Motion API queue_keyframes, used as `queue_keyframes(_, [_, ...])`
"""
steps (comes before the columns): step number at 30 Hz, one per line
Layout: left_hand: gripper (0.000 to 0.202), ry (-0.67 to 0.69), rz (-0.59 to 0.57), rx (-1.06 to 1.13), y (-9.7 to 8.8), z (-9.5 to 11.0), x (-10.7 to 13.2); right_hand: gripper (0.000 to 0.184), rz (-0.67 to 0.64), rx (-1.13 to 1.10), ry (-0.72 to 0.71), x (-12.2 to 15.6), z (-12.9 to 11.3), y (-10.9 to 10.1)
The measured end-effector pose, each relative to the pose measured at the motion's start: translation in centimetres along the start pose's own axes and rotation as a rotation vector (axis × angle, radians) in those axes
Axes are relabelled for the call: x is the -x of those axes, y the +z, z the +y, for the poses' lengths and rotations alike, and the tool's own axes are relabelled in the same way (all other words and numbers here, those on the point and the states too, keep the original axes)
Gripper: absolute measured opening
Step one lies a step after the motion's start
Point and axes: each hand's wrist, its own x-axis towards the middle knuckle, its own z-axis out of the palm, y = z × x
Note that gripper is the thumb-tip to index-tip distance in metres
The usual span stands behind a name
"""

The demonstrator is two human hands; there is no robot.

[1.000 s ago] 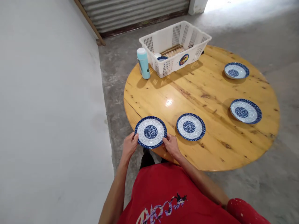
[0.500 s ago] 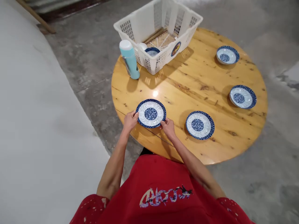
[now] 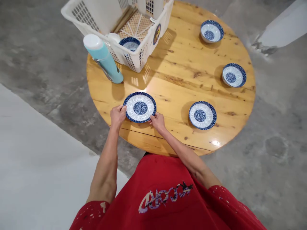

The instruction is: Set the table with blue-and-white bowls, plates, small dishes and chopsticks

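Note:
A shallow blue-and-white patterned bowl [image 3: 140, 108] is held between my two hands over the near left part of the round wooden table [image 3: 177, 92]. On its left rim, my left hand [image 3: 118, 115] is closed with thumb and fingers. My right hand [image 3: 157, 121] pinches the lower right rim. Whether the bowl's base touches the table is hidden. To the right sits a matching bowl [image 3: 202, 115], apart from my right hand. Two more like it, a right-hand bowl [image 3: 234, 75] and a far bowl [image 3: 212, 31], stand along the table's right side.
A white plastic basket [image 3: 134, 60] stands at the table's far left, holding a blue-rimmed bowl [image 3: 129, 44] and some brown sticks [image 3: 124, 18]. Close beside it is a light-blue bottle [image 3: 105, 59] with a white lid. A white post [image 3: 285, 27] rises beyond the table's right edge.
The view has turned and shifted, so the table, basket and bowls appear further left and higher. Both my hands keep their hold on the same bowl's rim.

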Motion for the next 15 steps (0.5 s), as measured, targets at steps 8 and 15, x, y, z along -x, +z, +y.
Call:
queue_keyframes(8, [0.032,0.041,0.009,0.001,-0.6,-0.8,-2.7,0.007,-0.007,-0.021,0.030,-0.5,-0.6,2.1])
queue_keyframes(15, [0.030,0.033,-0.016,0.003,-0.6,-1.6,-3.9,0.006,0.000,0.025,0.021,-0.8,-0.9,2.7])
